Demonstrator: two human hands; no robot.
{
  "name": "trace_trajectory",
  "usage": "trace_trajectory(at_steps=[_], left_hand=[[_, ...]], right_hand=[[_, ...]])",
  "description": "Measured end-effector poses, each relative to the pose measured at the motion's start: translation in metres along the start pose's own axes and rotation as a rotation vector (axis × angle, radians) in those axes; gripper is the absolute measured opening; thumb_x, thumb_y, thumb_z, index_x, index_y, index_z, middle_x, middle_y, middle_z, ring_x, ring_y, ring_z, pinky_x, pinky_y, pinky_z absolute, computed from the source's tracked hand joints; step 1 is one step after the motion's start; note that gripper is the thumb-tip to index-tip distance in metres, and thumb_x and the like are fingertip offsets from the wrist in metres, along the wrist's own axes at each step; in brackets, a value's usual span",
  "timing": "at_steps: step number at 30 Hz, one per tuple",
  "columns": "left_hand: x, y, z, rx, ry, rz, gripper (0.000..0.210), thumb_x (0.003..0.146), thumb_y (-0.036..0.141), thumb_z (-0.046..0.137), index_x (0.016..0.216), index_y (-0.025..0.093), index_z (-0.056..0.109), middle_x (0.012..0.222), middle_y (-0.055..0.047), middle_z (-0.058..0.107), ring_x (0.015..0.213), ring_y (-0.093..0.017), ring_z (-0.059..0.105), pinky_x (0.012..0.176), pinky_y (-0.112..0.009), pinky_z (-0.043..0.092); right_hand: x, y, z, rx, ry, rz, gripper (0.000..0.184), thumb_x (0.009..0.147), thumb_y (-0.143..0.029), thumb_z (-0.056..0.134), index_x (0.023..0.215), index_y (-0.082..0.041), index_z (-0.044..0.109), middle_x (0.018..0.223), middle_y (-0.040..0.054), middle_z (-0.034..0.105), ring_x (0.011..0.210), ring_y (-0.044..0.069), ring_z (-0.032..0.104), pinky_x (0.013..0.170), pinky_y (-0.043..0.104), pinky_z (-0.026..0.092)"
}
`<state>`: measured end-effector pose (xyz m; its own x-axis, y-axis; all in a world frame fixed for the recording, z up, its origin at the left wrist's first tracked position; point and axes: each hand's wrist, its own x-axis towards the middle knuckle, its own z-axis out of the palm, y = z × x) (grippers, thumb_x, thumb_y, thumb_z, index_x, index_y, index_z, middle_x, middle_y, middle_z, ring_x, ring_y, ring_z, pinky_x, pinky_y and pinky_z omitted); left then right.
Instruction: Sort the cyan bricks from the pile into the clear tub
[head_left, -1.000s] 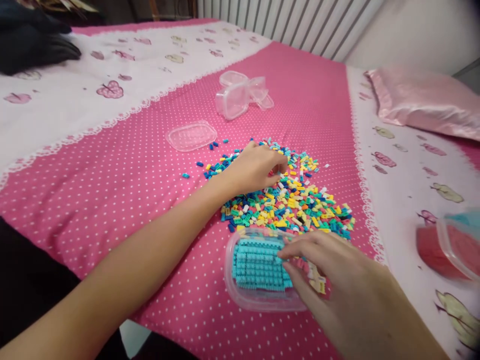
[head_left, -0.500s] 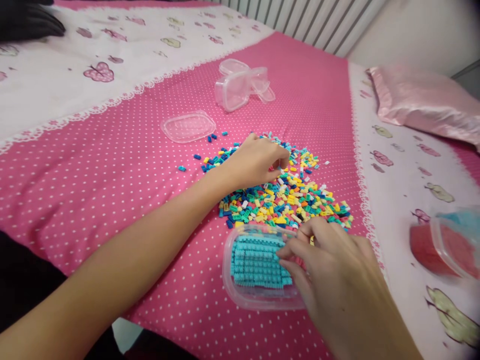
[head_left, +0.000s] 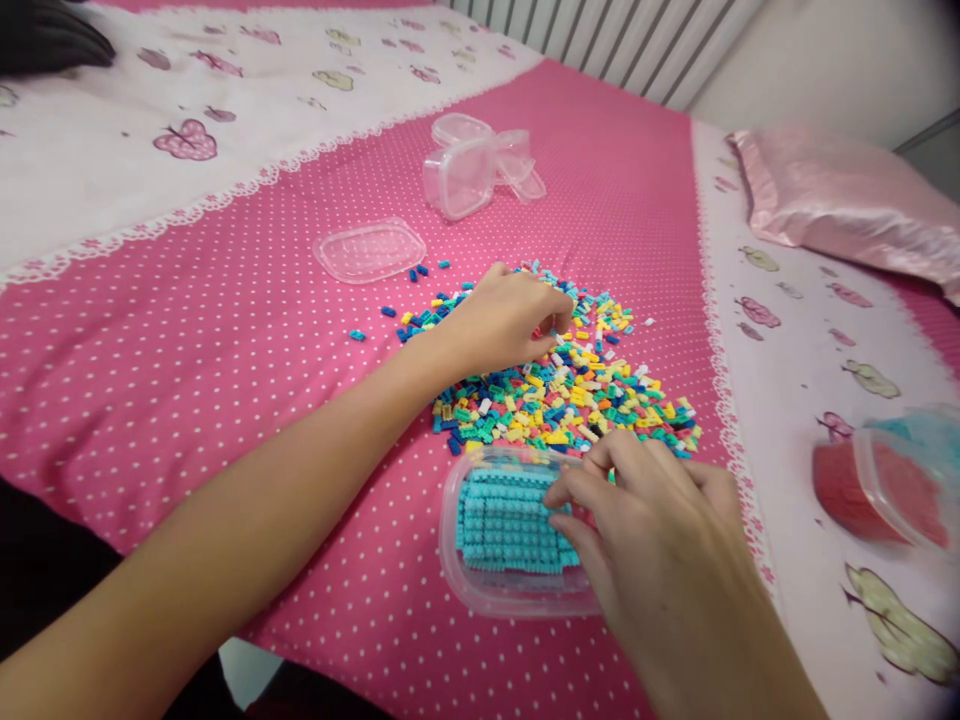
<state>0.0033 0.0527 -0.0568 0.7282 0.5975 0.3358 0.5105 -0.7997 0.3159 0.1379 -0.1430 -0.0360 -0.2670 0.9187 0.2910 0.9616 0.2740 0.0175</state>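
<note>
My left hand [head_left: 514,320] rests on a pile of small toy bricks [head_left: 577,400] in yellow, blue, green, red and white. Its fingers are curled down among the bricks, and their tips are partly hidden. In front of the pile is a clear plastic container [head_left: 450,545] holding turquoise toy bricks [head_left: 502,520] lined up in tight rows. My right hand [head_left: 637,530] reaches over the container's right side. Thumb and forefinger are pinched at the turquoise rows; anything between them is too small to make out. This hand covers the container's right end.
A clear lid [head_left: 371,250] lies left of the pile, with a few stray bricks near it. Farther back are stacked clear containers [head_left: 469,175]. To the right are a tub with red contents [head_left: 870,490] and a pink pillow [head_left: 840,200]. A dark-gloved hand [head_left: 56,40] shows at upper left.
The whole view has shifted slightly, moving things a little left in the picture. Both hands stay at the same places, with only slight finger movement in the right one.
</note>
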Motion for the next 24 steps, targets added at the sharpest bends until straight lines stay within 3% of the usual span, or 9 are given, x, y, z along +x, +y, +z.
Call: trace_trajectory(at_steps=[11,17,24], left_hand=[[0.000,-0.001,0.000,0.009,-0.005,-0.002,0.015,0.089,0.024,0.061,0.099,0.020,0.071,0.098,-0.001,0.075,0.092,-0.019,0.064,0.090,-0.038,0.037],[-0.001,-0.001,0.000,0.001,0.007,0.017,0.014,0.088,0.023,0.060,0.097,0.021,0.071,0.096,-0.001,0.075,0.092,-0.019,0.064,0.088,-0.036,0.037],[0.000,0.001,-0.001,-0.017,-0.031,-0.002,0.012,0.088,0.022,0.065,0.097,0.021,0.072,0.097,-0.001,0.075,0.096,-0.020,0.065,0.096,-0.040,0.036]], right_hand=[[0.002,-0.001,0.002,-0.006,0.000,0.034,0.017,0.083,-0.014,0.064,0.072,-0.027,0.062,0.077,0.0013,0.060,0.072,0.023,0.054,0.075,0.041,0.027],[-0.002,0.011,0.001,-0.003,-0.039,-0.076,0.012,0.087,-0.018,0.062,0.079,-0.027,0.062,0.078,0.0001,0.060,0.070,0.021,0.054,0.073,0.039,0.025],[-0.002,0.011,-0.001,0.040,-0.027,-0.059,0.017,0.088,-0.015,0.060,0.075,-0.026,0.062,0.077,-0.0007,0.060,0.071,0.019,0.056,0.074,0.039,0.027]])
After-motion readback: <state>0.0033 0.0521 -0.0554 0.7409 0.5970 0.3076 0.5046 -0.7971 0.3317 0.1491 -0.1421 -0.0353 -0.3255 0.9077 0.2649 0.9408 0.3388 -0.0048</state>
